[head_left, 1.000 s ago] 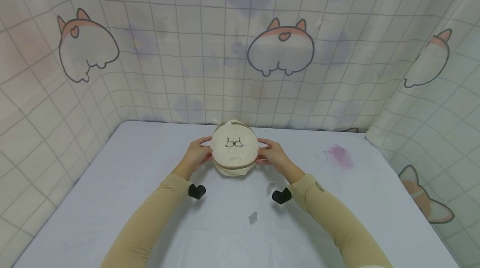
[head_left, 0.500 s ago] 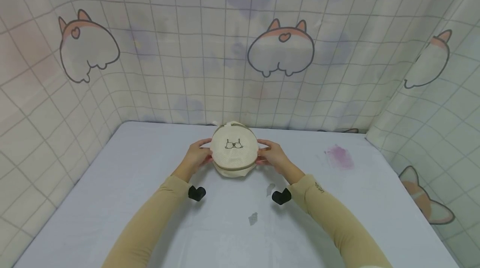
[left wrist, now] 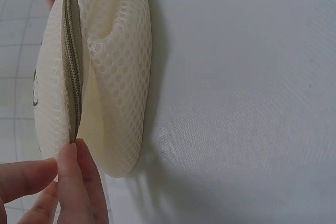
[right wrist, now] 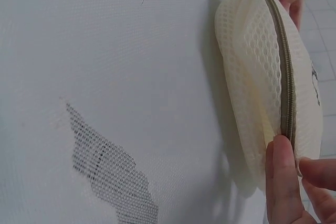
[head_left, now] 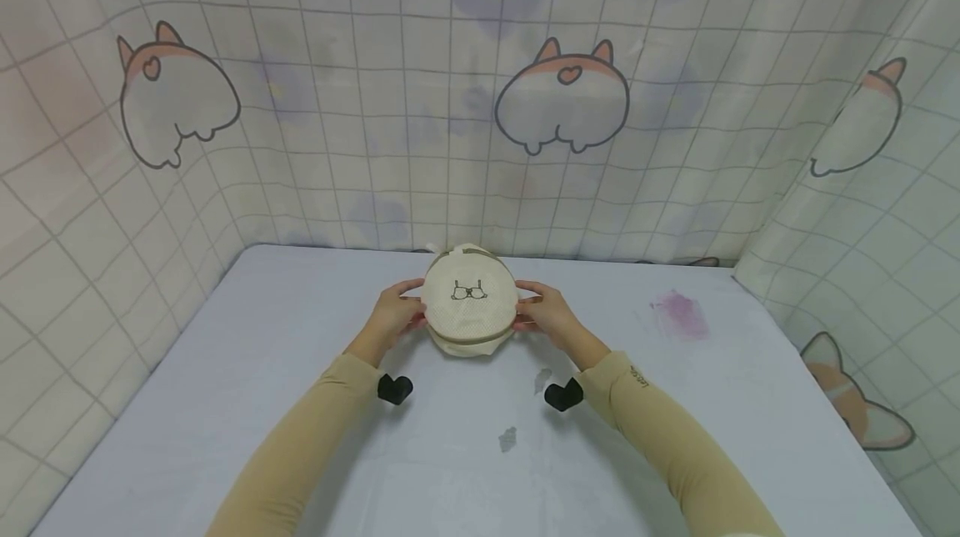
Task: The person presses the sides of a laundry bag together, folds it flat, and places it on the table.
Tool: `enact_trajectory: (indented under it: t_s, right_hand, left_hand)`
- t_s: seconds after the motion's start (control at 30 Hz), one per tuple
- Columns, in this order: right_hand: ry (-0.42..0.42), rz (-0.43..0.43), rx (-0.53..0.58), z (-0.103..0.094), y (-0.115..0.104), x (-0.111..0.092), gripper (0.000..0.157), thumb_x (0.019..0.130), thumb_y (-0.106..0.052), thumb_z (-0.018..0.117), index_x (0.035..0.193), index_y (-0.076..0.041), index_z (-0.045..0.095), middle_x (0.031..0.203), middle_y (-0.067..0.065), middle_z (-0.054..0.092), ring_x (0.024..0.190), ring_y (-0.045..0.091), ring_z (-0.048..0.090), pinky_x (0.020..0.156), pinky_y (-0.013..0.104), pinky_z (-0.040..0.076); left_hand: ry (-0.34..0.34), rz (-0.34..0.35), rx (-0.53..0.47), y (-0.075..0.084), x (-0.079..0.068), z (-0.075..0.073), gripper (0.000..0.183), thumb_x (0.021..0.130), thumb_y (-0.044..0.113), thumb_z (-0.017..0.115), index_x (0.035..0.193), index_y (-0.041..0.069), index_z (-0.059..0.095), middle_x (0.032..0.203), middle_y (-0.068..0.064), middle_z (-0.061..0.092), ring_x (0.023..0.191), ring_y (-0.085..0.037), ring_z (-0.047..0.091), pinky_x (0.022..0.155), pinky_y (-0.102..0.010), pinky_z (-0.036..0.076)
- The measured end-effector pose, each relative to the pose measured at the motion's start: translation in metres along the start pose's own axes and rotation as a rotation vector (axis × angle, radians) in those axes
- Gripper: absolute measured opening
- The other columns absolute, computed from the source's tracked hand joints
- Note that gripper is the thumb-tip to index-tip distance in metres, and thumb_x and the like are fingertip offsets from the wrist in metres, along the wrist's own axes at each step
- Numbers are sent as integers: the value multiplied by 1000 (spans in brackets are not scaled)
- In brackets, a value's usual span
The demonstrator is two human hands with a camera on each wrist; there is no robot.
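Note:
A round cream mesh laundry bag (head_left: pixel 471 320) with a bra drawing on its top sits near the far edge of the white table. My left hand (head_left: pixel 390 313) pinches its left rim between thumb and fingers. On the opposite side, my right hand (head_left: pixel 555 316) pinches the right rim the same way. The wrist views show a closed olive-brown zipper (left wrist: pixel 72 72) running along the rim, just below the lid. Under it the honeycomb mesh side (right wrist: pixel 257 45) sags in folds. What the bag contains, if anything, is hidden.
A grid-patterned curtain (head_left: pixel 360 145) with corgi prints surrounds the table's back and sides. Grey patches (head_left: pixel 507 439) and a pink stain (head_left: pixel 680 313) mark the table cover (head_left: pixel 420 470). Black heart-shaped pieces (head_left: pixel 394 389) appear beside both sleeve cuffs.

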State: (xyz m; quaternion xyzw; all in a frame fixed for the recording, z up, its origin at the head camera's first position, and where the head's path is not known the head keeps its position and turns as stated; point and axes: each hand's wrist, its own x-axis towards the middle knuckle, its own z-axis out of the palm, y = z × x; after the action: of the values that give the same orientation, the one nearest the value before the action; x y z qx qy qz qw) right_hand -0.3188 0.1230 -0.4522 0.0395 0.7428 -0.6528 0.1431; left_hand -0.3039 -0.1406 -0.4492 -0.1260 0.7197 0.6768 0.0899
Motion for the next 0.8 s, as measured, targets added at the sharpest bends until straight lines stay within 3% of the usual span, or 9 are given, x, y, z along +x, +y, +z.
enact_trajectory:
  t_s: [0.8]
  right_hand:
    - [11, 19, -42, -1, 1, 3, 54, 100, 10, 57, 151, -2, 46, 114, 19, 61, 77, 15, 65, 71, 29, 61]
  left_hand:
    - [5, -2, 36, -3, 0, 1, 55, 98, -7, 54, 152, 7, 48, 128, -23, 59, 80, -14, 60, 68, -19, 55]
